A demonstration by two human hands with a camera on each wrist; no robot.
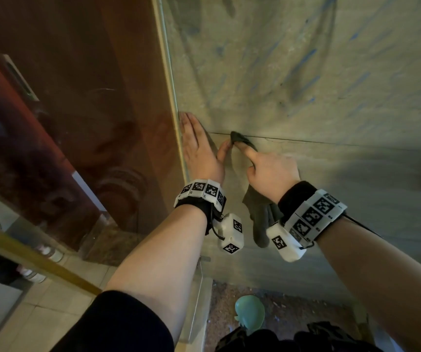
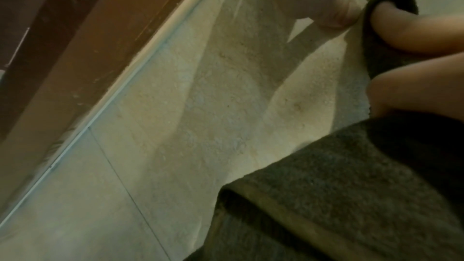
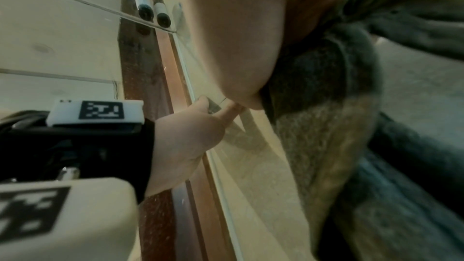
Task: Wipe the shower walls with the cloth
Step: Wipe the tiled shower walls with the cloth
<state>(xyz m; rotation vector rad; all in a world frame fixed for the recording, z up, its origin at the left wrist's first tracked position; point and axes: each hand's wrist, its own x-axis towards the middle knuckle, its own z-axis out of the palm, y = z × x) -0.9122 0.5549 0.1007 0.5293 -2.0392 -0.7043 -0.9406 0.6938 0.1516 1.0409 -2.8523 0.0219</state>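
Right hand [image 1: 271, 171] grip pinching cloth [image 1: 262, 219] against shower wall [image 1: 306, 72], left hand [image 1: 199, 148] seemingly flat at glass edge [image 1: 171, 85].

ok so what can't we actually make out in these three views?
- Head view: the left hand lies flat on the beige stone shower wall, so its palm contact is hidden.
- Head view: the right hand covers much of the dark grey terry cloth; its grip underneath is unseen.
- Right wrist view: small bottles on a shelf, too small and blurred to read.
- Head view: pale green object on the floor, partly cut off by dark clothing; identity unclear.
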